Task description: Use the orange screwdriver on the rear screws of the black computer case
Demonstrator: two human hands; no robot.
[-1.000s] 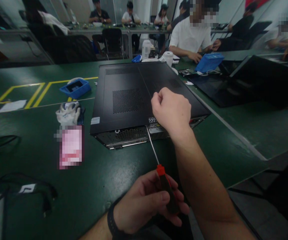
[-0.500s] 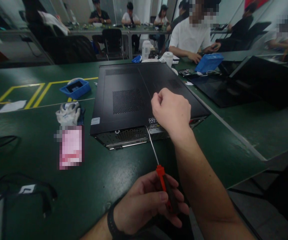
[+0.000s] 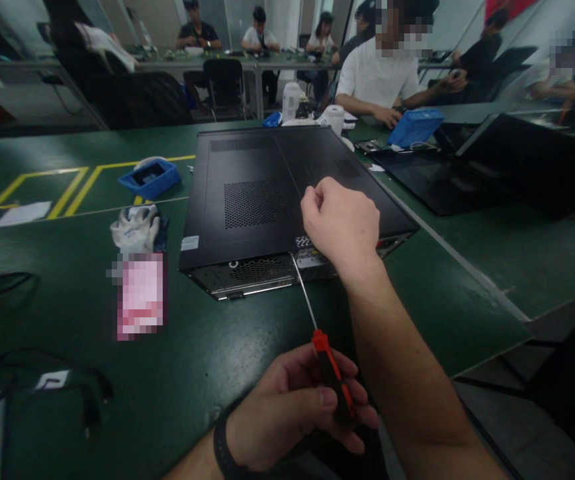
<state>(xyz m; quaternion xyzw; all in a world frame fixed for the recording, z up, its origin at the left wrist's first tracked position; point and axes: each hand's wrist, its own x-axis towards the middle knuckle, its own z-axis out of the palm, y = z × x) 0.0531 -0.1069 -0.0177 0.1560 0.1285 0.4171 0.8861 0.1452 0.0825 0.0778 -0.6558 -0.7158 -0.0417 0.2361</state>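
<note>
The screwdriver (image 3: 320,343) has a thin steel shaft and a black handle with red collar and stripe. The left hand (image 3: 287,413) wraps its fingers round the handle; the tip, ahead of them, meets the rear edge of the black computer case (image 3: 252,193). The right hand (image 3: 342,227) rests there, curled into a fist. Since half a second ago the handle has turned, showing more red stripe.

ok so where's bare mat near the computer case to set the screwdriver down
Bare green mat lies between the computer case and the left hand, left of the screwdriver. There is more to the right of the case, up to the mat's edge. It is crowded on the left: gloves, pink card, cables.
</note>
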